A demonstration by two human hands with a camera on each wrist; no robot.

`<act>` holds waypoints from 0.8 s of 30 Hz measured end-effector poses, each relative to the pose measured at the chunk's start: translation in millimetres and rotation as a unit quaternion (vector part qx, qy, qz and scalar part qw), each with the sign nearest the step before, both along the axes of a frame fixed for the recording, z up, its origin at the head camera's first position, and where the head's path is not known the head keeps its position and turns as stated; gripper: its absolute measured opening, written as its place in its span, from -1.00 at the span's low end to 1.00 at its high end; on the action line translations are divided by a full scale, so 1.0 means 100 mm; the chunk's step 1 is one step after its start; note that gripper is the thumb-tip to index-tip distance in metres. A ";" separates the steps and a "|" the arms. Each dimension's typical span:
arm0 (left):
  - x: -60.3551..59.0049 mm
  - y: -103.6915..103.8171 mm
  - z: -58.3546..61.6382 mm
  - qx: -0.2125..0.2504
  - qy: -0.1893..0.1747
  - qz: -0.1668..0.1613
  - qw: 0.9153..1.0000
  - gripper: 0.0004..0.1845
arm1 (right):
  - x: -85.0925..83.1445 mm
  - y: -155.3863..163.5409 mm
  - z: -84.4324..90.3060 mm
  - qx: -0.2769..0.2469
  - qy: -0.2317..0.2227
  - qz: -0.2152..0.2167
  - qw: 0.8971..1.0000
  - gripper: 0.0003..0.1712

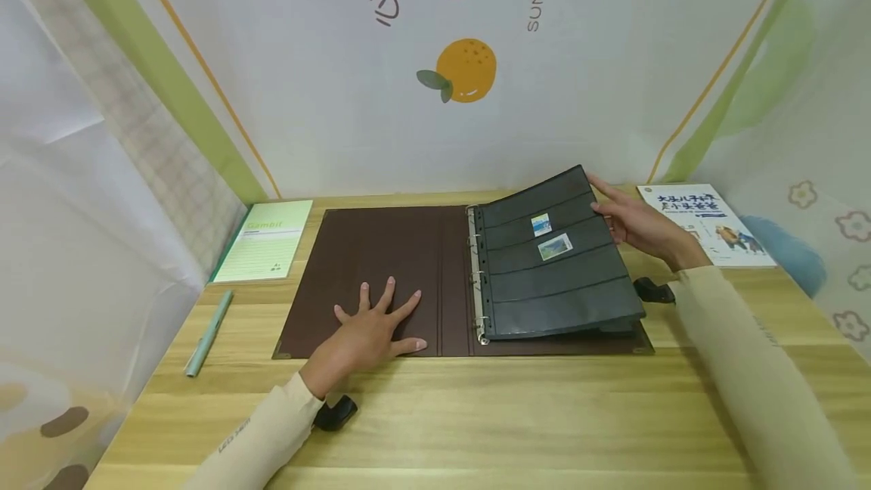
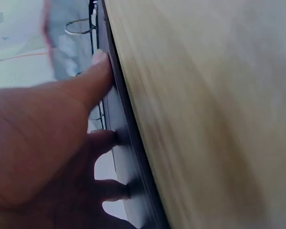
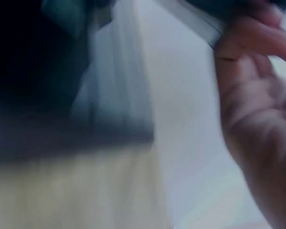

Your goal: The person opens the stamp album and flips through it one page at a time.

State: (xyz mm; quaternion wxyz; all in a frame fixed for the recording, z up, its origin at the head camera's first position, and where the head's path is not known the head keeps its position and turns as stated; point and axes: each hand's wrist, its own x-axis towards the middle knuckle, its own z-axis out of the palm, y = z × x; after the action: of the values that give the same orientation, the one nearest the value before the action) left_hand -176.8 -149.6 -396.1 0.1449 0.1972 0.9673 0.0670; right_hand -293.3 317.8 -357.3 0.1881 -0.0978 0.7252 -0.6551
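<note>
Cream sleeves point(image 1: 755, 380) and black wrist pieces point(image 1: 336, 414)
Small dark lettering point(image 1: 234, 435) runs along the left sleeve point(image 1: 261, 445); a fainter mark point(image 1: 765, 331) shows on the right sleeve point(image 1: 731, 331). Each wrist has one compact black piece.

The binder point(image 1: 381, 240) is dark brown, its pages point(image 1: 531, 278) black with thin cross lines; the upper stamp point(image 1: 540, 224) blue and white, the lower stamp point(image 1: 555, 247) green, pale-edged. The notebook point(image 1: 272, 240) is pale green, the pen point(image 1: 209, 335) grey-green, the sleeves point(image 1: 748, 369) cream, the table point(image 1: 476, 422) yellowish, wood-grained.
</note>
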 end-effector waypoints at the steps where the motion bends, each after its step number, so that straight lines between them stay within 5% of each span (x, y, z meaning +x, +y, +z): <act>1: 0.00 0.01 0.01 -0.003 -0.004 -0.001 1.000 -0.13 | 0.00 -0.06 0.04 -0.047 0.000 -0.012 0.999 -0.16; 5: -0.04 0.05 0.09 -0.025 -0.029 0.002 0.999 -0.15 | -0.03 -0.44 0.34 -0.183 0.012 -0.050 0.982 -0.18; 10: -0.17 0.08 0.33 -0.021 -0.073 -0.012 0.997 -0.18 | -0.11 -1.11 0.74 -0.138 0.042 -0.039 0.989 -0.18; 13: -0.24 0.19 0.54 0.073 -0.069 -0.034 0.994 -0.19 | -0.14 -1.47 0.90 -0.099 0.046 -0.009 0.994 -0.17; 15: -0.24 0.30 0.72 0.164 -0.044 -0.038 0.985 -0.22 | -0.15 -1.68 0.97 -0.069 0.053 -0.001 0.996 -0.16; 19: -0.22 0.55 1.13 0.329 -0.005 -0.009 0.944 -0.26 | -0.14 -2.00 1.04 0.000 0.073 -0.003 0.997 -0.11; 22: -0.24 0.63 1.35 0.370 0.013 0.019 0.929 -0.30 | -0.13 -2.15 1.07 0.041 0.092 0.002 0.995 -0.07; 24: -0.26 0.63 1.44 0.359 0.042 0.033 0.932 -0.38 | -0.14 -2.19 1.08 0.062 0.103 0.007 0.993 -0.06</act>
State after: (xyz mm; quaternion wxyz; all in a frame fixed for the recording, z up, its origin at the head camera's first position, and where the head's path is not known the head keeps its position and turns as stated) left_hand -203.0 -86.5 -252.5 0.0212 0.2066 0.8899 0.4062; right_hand -306.9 99.0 -249.2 0.1228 -0.1585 0.7792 -0.5938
